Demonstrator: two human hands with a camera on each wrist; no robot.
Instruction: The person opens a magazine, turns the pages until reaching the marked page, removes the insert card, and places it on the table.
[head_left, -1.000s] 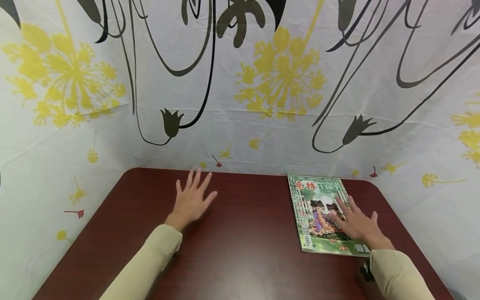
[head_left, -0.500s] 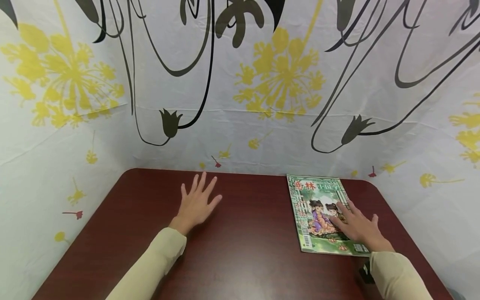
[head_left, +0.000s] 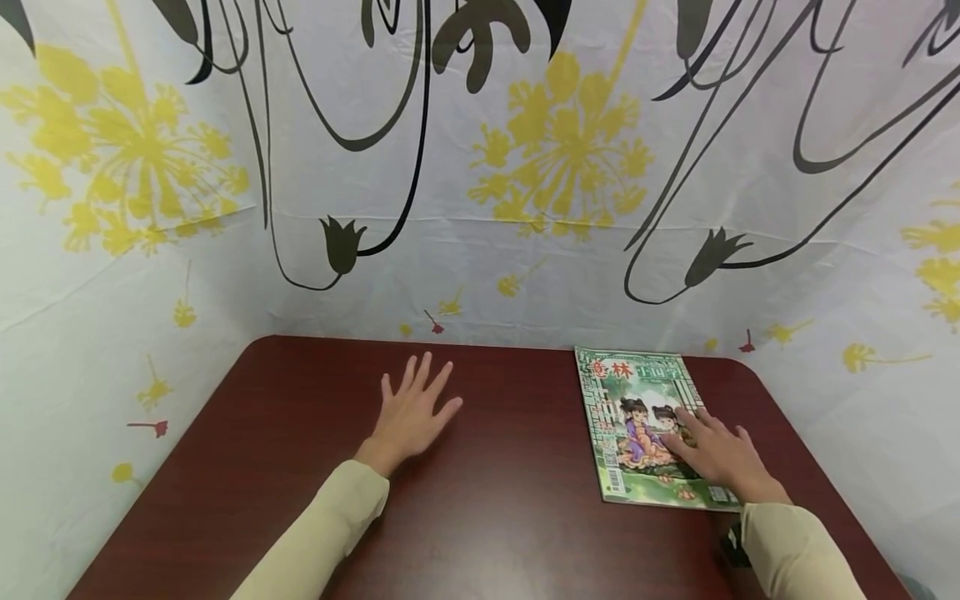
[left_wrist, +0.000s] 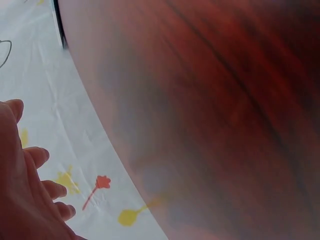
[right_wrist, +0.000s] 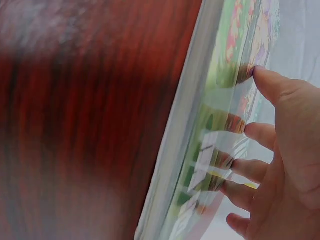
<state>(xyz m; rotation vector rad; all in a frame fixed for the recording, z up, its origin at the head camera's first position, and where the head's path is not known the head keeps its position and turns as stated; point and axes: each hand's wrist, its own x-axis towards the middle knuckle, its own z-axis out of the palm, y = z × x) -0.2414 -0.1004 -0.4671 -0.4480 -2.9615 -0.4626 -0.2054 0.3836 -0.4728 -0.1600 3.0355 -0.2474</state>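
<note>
A magazine (head_left: 611,442) with a green illustrated cover lies face up at the right rear of the dark red-brown table (head_left: 517,450). My right hand (head_left: 716,454) rests on its lower right part, fingers spread; in the right wrist view the fingertips (right_wrist: 252,72) touch the glossy cover. To the left, my left hand (head_left: 408,417) is spread palm down over the table and holds nothing. In the left wrist view only part of the left hand (left_wrist: 20,185) shows, at the left edge.
A small black object (head_left: 733,546) sits by the right sleeve, partly hidden. Behind the table and along its sides hangs a white cloth (head_left: 465,283) with yellow and grey plant prints.
My left hand has moved to the right and a little nearer to me, still spread. The right hand has settled lower onto the magazine, which has stayed in place.
</note>
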